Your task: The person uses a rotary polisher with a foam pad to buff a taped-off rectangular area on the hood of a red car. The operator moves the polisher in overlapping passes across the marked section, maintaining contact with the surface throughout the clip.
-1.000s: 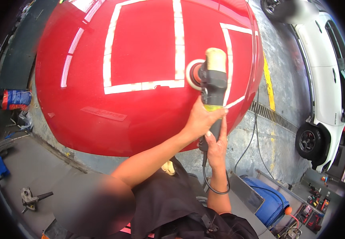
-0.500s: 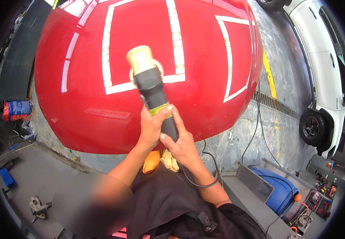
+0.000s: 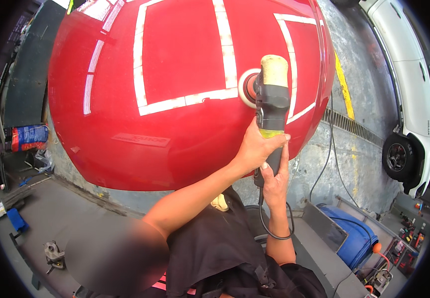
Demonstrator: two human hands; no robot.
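Observation:
Both my hands grip a black power polisher with a cream-coloured head cover and a round pad facing left. My left hand is wrapped round its body near a yellow-green band. Lower down, my right hand closes on the rear handle, from which a black cord loops past my wrist. Beneath the tool spreads a glossy red car hood. White bands outline rectangles on it; whether they are tape or reflected light, I cannot tell. The pad is by the right-hand band, its contact with the hood unclear.
Cables cross the grey floor beside a drain grate. A white vehicle stands at far right. A blue drum and tools sit at lower right; a red-and-blue package is at left.
Both hands have carried the polisher to the right across the hood, from the middle rectangle toward the right one. The pad's reddish side has come into sight. My left arm reaches farther across.

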